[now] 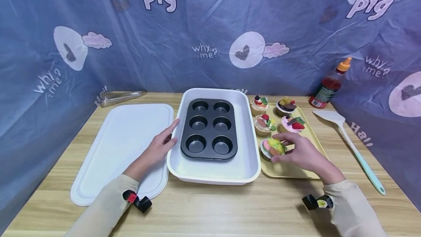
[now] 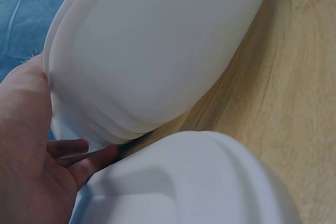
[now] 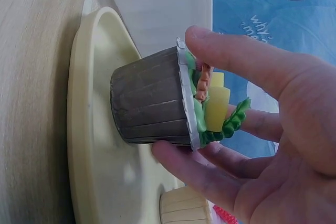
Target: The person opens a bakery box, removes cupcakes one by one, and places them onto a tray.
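Note:
My right hand (image 1: 300,153) pinches a cupcake (image 1: 273,147) between thumb and fingers, near the left edge of the yellow tray (image 1: 289,171). Pleated dark brown paper (image 3: 149,98) wraps this cupcake, with yellow, green and pink pieces on top. My left hand (image 1: 159,146) rests with extended fingers at the left rim of the white tub (image 1: 213,175). In the left wrist view some fingers (image 2: 86,163) reach between the tub's outer wall and a white board. Inside the tub lies a black muffin tin (image 1: 210,129) with several round cups.
The white board (image 1: 125,145) lies left of the tub, metal tongs (image 1: 121,97) behind it. Several other cupcakes (image 1: 263,125) stand on or beside the yellow tray's far part. At right are a red sauce bottle (image 1: 326,87) and a spatula (image 1: 353,151) with a mint handle.

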A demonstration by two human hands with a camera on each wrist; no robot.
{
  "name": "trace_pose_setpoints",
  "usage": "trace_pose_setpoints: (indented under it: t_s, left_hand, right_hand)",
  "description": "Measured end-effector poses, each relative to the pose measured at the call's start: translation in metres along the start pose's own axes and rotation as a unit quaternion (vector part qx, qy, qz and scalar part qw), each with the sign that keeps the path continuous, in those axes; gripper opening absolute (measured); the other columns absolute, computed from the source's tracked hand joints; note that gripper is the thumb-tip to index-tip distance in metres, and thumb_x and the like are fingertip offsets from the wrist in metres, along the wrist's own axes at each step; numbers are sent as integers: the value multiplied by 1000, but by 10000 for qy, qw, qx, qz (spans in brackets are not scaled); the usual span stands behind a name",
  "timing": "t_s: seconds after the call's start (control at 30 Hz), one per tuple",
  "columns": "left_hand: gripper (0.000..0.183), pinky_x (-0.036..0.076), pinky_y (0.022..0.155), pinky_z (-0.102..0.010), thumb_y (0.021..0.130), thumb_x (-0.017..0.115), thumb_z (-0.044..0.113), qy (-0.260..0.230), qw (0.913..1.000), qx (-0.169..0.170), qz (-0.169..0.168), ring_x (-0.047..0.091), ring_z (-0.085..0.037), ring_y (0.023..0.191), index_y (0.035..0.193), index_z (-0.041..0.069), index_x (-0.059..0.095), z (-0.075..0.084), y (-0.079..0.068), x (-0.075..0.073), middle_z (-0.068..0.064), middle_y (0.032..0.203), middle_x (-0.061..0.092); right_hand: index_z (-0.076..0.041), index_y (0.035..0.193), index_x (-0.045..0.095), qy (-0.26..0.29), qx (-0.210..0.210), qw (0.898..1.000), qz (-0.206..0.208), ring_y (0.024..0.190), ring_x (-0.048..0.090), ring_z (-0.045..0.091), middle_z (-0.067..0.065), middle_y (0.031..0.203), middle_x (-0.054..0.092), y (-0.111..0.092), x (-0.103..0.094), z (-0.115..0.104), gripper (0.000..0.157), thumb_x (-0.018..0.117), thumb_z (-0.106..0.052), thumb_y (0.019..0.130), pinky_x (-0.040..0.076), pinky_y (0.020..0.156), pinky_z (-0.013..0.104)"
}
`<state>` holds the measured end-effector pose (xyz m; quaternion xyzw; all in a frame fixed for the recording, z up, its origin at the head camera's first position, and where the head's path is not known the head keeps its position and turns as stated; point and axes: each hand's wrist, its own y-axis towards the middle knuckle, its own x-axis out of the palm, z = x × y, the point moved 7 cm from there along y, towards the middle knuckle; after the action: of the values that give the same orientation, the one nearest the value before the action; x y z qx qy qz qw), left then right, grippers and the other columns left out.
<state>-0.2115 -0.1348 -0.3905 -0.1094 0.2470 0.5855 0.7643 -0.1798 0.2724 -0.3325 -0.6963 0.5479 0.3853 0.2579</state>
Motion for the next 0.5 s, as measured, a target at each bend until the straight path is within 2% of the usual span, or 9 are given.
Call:
trace_pose_setpoints:
  t_s: [0.2,0.3,0.37,0.5]
  left_hand:
    - [62,44,110,-54,103,50,13,-51,10000,-23,11,57,-38,130,161,20,29,0,1,1,-18,159,39]
    - [62,44,110,-55,103,50,13,-12,10000,20,7,57,-39,130,161,19,28,0,2,1,-19,160,39]
    - [62,43,110,-54,103,50,13,-17,10000,19,1,56,-39,130,161,20,28,0,2,2,-18,160,38]
    - [62,42,112,-55,104,50,14,-48,10000,28,-41,55,-38,132,161,22,28,-1,3,3,-16,162,36]
  right_hand:
    - [1,129,63,274,30,9995,-171,104,65,32,21,123,67,1,2,2,73,93,-28,70,58,74,27]
    - [5,130,62,319,-36,9991,-278,106,65,34,23,122,67,2,1,1,76,93,-28,70,59,75,26]
    - [5,131,61,302,-70,9989,-354,109,64,35,24,124,66,2,0,0,77,93,-29,70,59,77,28]
    - [5,134,59,56,-133,9990,-432,115,63,41,27,128,64,3,-5,-3,80,92,-33,72,57,88,45]
